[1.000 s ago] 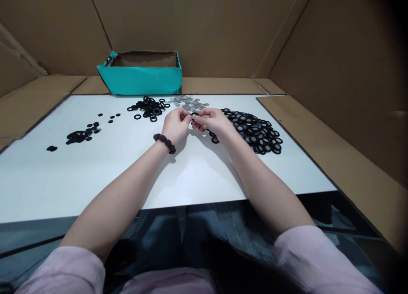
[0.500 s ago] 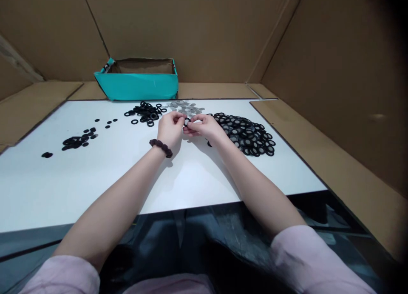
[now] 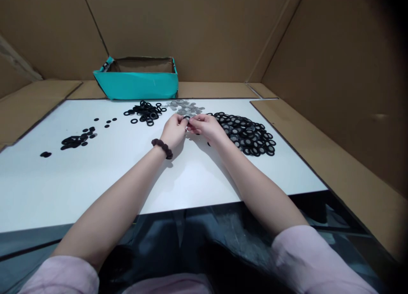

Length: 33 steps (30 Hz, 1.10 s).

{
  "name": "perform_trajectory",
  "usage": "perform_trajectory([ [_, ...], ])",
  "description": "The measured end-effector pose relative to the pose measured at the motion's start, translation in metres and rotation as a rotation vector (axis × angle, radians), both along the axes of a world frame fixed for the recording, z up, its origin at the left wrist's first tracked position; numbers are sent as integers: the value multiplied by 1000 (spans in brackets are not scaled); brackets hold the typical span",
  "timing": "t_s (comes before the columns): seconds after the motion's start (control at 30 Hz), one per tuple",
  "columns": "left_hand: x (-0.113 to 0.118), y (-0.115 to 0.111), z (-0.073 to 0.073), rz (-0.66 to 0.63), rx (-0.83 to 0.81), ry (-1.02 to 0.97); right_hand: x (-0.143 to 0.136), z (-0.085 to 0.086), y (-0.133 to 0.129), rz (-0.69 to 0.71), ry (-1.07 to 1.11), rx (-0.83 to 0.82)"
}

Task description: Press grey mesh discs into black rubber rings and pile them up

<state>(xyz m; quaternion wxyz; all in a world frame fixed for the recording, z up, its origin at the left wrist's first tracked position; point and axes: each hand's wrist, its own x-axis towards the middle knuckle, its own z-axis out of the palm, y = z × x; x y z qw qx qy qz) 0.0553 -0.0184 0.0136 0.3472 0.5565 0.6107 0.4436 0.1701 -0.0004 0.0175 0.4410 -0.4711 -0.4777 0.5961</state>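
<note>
Left hand (image 3: 174,131) nudged right | both hands pinching thin black ring (image 3: 186,117) | done: grey-centred black rings (image 3: 250,136), right | left: loose grey discs (image 3: 181,103), upper centre

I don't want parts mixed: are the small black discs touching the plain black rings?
Apart: the head view shows white table between the small black discs and plain black rings.
</note>
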Motion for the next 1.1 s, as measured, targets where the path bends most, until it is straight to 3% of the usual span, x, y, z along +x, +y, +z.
perform_trajectory([
  [0.13, 1, 0, 1, -23, -130, 8, -2, -3, 0, -20, -75, 38],
  [0.27, -1, -2, 1, -4, 64, 215, -3, -2, -1, -14, -106, 72],
  [0.5, 3, 0, -5, -31, -86, -81, -5, -6, 3, -27, -14, 96],
  [0.73, -1, 1, -2, 43, 50, 37, -4, -6, 2, -39, -92, 208],
  [0.93, -6, 4, 4, -115, 18, -43, -5, -8, 1, -37, -81, 390],
  [1.1, -13, 5, 7, -244, -40, -15, -3, -9, 6, 52, -101, 418],
])
